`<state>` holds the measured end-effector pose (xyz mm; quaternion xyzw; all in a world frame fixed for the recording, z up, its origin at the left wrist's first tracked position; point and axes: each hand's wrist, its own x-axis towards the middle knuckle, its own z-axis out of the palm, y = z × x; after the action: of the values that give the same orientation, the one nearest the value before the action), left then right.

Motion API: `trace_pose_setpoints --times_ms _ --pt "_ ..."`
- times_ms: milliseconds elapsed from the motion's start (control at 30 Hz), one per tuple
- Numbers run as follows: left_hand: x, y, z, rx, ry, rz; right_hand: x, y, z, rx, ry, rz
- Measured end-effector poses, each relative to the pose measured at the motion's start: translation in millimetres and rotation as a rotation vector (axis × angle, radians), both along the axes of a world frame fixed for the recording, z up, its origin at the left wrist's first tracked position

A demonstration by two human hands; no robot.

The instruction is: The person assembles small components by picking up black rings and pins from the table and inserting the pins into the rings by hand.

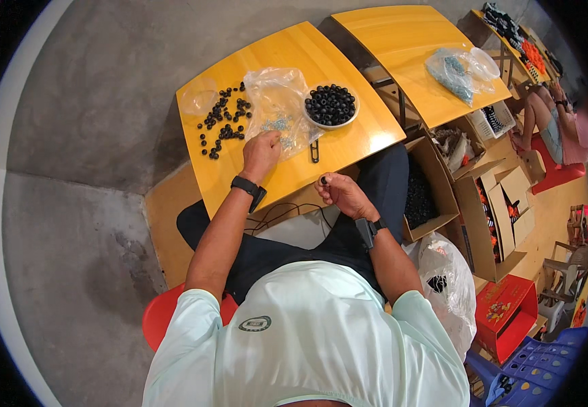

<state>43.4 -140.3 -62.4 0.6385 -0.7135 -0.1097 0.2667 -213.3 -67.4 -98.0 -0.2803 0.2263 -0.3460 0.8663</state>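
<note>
My left hand (262, 154) reaches onto the yellow table (348, 139), its fingers bunched at the edge of a clear plastic bag (277, 88). A small pile of shiny pale-blue metal bits (277, 125) lies on that bag just beyond my fingertips; whether I hold one is hidden. Off the table's near edge, over my lap, my right hand (347, 197) pinches a small round black bead (323, 180). A white bowl (335, 127) heaped with similar black beads (331, 103) stands right of the bag. Many loose black beads (225, 129) lie scattered to its left.
A flat black slotted piece (315, 151) lies near the table's front edge. A clear tub (199, 100) sits at the far left. On the right are a second yellow table (402, 41), an open carton (436, 197), a white plastic bag (448, 285) and a seated person (572, 136).
</note>
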Motion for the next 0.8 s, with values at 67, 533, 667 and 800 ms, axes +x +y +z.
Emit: trace_pose_setpoints --times_ms 67,533,667,800 --pt "0.4 -3.2 0.2 0.006 -0.006 0.019 1.0 1.4 -0.5 0.008 0.002 -0.008" --pt "3.3 -9.5 -2.9 0.028 0.012 0.08 5.9 3.4 -2.1 0.029 -0.009 -0.006" --pt "8.3 -8.5 1.4 -0.031 -0.004 0.035 4.9 3.0 0.2 0.011 0.009 -0.003" --pt "8.5 4.6 15.9 -0.106 0.107 -0.039 1.2 3.6 -2.9 0.027 -0.022 -0.011"
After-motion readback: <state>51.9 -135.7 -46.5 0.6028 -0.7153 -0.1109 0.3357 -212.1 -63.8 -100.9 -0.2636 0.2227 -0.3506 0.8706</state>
